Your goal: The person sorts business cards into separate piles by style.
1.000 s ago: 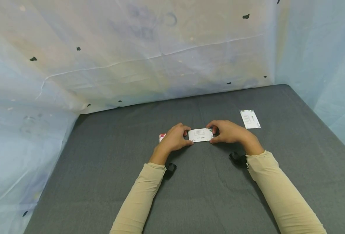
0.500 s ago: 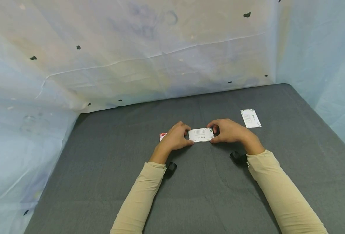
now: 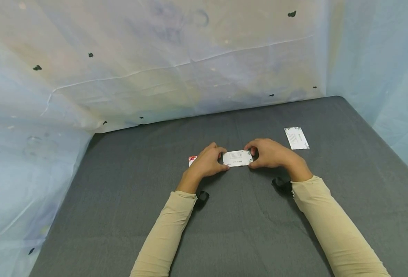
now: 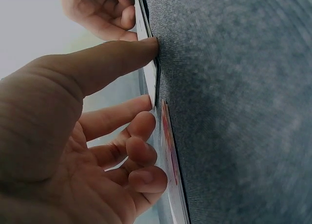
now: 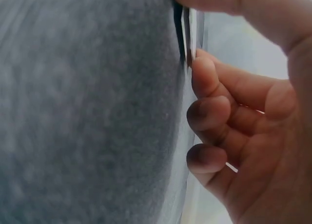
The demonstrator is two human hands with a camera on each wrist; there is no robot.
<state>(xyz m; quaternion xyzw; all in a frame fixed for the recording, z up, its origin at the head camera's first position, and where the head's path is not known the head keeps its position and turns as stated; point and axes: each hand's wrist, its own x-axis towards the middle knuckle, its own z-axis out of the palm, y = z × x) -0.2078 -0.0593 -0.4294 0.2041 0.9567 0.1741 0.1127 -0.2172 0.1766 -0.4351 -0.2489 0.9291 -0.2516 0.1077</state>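
Note:
A thin stack of white cards [image 3: 237, 158] with printed text and floral corners lies crosswise between my hands on the dark grey cloth. At its left end my left hand [image 3: 205, 162] pinches it, thumb on the near edge and index finger on the far edge. The right hand [image 3: 270, 154] pinches the right end in the same way. In the left wrist view, the layered edges of the stack [image 4: 151, 83] show under the thumb. Partly hidden behind the left hand is another small stack, its top card red-patterned [image 3: 192, 160]; its side [image 4: 174, 185] shows below the curled fingers.
A single white card [image 3: 296, 138] with floral corners lies farther back on the right. Grey cloth [image 3: 231, 223] covers the table, and pale patterned sheets [image 3: 190, 77] hang along its back and sides. A black wrist device [image 3: 202, 199] sits under each forearm.
Both hands keep their pinch on the card stack in nearly the same place. Only a slight shift of the head view shows.

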